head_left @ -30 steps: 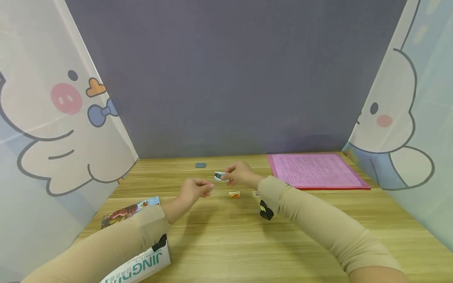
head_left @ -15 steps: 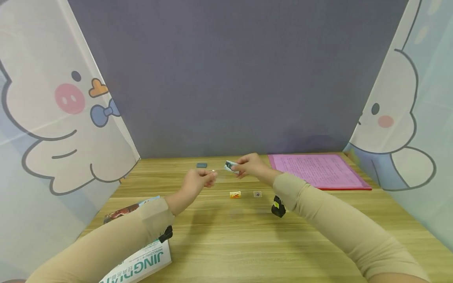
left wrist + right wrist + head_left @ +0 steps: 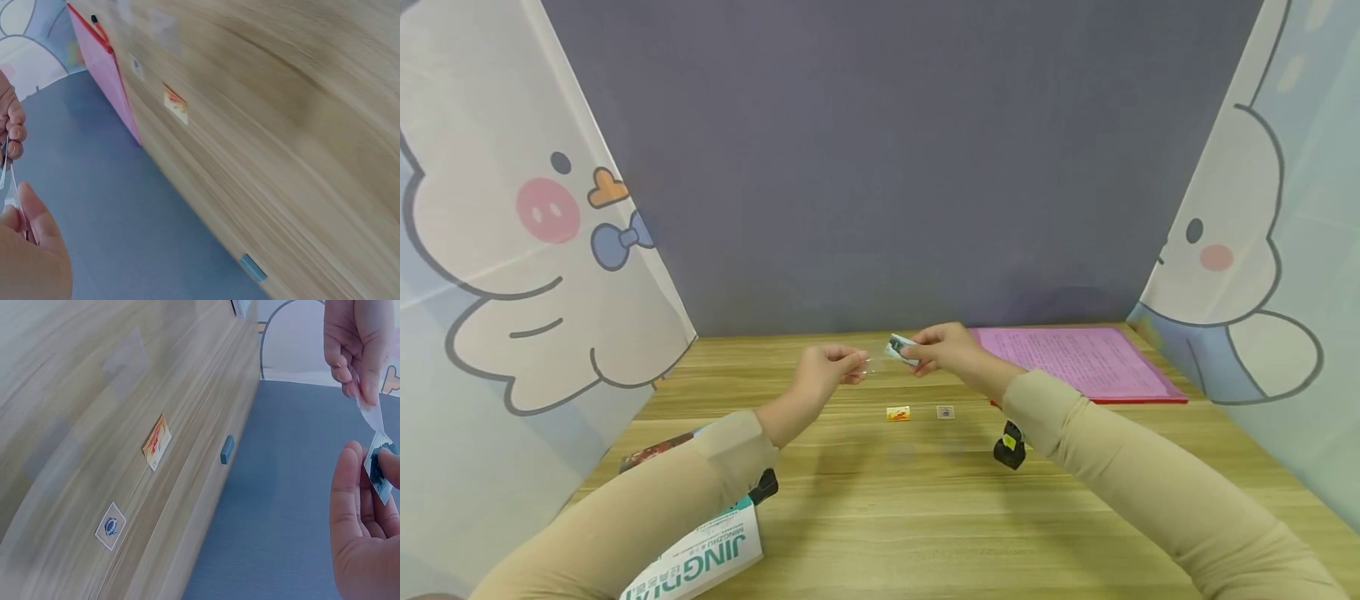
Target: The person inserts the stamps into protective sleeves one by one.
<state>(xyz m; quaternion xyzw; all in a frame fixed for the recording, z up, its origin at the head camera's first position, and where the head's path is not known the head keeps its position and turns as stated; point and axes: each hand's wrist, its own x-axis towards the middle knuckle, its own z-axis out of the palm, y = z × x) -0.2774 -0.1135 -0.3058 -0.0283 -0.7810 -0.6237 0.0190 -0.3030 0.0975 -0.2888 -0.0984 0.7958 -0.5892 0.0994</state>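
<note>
My right hand (image 3: 951, 354) pinches a small teal-and-white postage stamp (image 3: 379, 465) with serrated edges between thumb and fingers, held above the back of the table. My left hand (image 3: 820, 383) faces it, pinching a clear plastic sleeve (image 3: 370, 411) between thumb and fingertips. In the right wrist view the sleeve's lower end meets the stamp's upper corner; whether the corner is inside it I cannot tell. Below the hands, an orange-and-yellow stamp (image 3: 898, 413) and a pale stamp with a dark round picture (image 3: 945, 412) lie apart on the wooden table.
Faint clear squares (image 3: 901, 452) lie in front of the two stamps. A small blue-grey block (image 3: 227, 450) sits near the back edge. A pink folder (image 3: 1075, 358) lies at back right. A white lettered box (image 3: 718, 546) and a colourful picture item (image 3: 655, 451) are partly behind my left sleeve.
Both hands have risen from the table, the right one shifting rightward with the stamp, now tilted. My left hand has moved up, and the clear sleeve now shows between the hands.
</note>
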